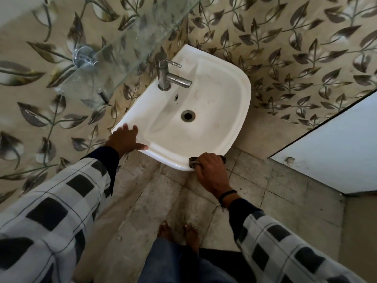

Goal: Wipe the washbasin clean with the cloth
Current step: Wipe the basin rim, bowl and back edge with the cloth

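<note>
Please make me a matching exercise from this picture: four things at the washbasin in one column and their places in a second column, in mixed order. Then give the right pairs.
Things
1 tap
2 drain
3 left hand
4 cloth

Places
A gripped by the right hand at the front edge
B bottom of the bowl
C resting flat on the washbasin rim
D back ledge, spout over the bowl

Pairs: 1-D, 2-B, 3-C, 4-A

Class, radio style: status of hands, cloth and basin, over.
Left hand flat on washbasin rim. Right hand grips cloth at front edge. Tap well clear of hands.
</note>
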The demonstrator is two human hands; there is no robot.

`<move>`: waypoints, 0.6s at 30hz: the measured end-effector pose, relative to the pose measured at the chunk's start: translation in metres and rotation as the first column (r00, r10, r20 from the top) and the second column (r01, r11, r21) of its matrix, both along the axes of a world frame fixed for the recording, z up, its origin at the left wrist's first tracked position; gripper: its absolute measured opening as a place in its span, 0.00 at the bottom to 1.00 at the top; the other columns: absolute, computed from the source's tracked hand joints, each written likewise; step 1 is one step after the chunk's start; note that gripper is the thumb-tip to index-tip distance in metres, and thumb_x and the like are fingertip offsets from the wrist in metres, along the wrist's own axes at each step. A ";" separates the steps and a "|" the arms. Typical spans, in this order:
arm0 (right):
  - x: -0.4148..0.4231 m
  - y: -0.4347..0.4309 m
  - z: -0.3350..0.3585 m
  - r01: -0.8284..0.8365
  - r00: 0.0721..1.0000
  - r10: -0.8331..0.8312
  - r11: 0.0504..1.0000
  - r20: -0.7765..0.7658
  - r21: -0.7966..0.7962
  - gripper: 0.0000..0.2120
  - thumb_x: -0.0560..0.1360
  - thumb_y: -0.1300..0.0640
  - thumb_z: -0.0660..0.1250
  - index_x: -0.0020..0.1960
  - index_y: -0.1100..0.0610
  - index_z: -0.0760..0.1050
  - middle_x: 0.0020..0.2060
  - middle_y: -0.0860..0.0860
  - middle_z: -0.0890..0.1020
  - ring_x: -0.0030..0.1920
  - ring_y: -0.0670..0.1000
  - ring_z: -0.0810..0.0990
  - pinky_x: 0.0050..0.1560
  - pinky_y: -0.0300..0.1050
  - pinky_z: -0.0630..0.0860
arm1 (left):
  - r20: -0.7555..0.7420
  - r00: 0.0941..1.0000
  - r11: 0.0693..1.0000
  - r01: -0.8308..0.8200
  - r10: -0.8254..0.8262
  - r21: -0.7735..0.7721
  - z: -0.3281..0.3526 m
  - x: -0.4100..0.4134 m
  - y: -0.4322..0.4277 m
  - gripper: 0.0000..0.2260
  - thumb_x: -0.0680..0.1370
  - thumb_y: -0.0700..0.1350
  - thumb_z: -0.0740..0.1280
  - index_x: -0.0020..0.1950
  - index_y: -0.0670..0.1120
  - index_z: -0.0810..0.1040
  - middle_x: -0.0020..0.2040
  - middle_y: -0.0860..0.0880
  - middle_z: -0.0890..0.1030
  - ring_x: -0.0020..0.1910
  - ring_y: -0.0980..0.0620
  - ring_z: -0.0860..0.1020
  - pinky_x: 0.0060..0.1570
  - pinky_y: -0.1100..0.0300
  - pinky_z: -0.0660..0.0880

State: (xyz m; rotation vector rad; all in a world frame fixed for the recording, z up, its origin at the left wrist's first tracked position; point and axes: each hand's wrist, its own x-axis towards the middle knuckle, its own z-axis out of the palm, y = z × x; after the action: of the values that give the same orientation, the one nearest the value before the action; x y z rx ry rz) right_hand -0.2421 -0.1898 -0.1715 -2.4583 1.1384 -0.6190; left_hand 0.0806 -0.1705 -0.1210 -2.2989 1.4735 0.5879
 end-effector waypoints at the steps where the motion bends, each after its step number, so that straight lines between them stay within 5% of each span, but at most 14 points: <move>1: -0.010 -0.011 0.001 -0.035 0.999 0.034 0.999 -0.035 -0.020 0.07 0.75 0.56 0.61 0.41 0.56 0.75 0.37 0.50 0.76 0.40 0.52 0.72 0.45 0.48 0.68 | 0.000 1.000 1.000 0.001 -0.001 0.000 0.001 0.000 0.001 0.47 0.73 0.68 0.65 0.80 0.43 0.49 0.77 0.33 0.52 0.74 0.33 0.60 0.71 0.45 0.62; 9: -0.012 -0.019 -0.009 0.150 0.989 -0.150 0.989 0.007 0.005 0.06 0.76 0.58 0.61 0.44 0.57 0.76 0.40 0.50 0.77 0.41 0.52 0.71 0.46 0.49 0.70 | -0.023 1.000 1.000 -0.003 0.003 -0.008 0.003 -0.001 -0.001 0.47 0.72 0.67 0.67 0.79 0.42 0.51 0.76 0.32 0.55 0.71 0.33 0.63 0.69 0.45 0.64; 15: -0.030 -0.026 -0.011 -0.111 0.994 0.110 0.992 -0.025 -0.065 0.06 0.75 0.60 0.63 0.47 0.58 0.79 0.44 0.52 0.80 0.45 0.54 0.75 0.50 0.49 0.73 | -0.021 1.000 1.000 -0.007 0.007 0.001 0.004 -0.003 0.000 0.47 0.73 0.67 0.66 0.80 0.43 0.49 0.78 0.32 0.52 0.74 0.33 0.59 0.71 0.45 0.61; 18: -0.049 -0.064 -0.003 -0.018 1.000 0.017 0.999 -0.025 -0.042 0.10 0.76 0.58 0.60 0.48 0.58 0.80 0.45 0.53 0.80 0.47 0.55 0.76 0.52 0.53 0.74 | -0.020 1.000 1.000 -0.007 0.007 0.004 0.003 -0.002 0.001 0.47 0.73 0.67 0.66 0.80 0.43 0.49 0.78 0.33 0.50 0.75 0.34 0.58 0.72 0.45 0.60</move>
State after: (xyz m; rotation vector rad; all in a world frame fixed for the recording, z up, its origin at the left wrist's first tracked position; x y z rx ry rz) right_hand -0.2907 -0.2537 -0.1747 -2.5154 1.1230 -0.6149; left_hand 0.0788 -0.1693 -0.1179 -2.3020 1.4726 0.6164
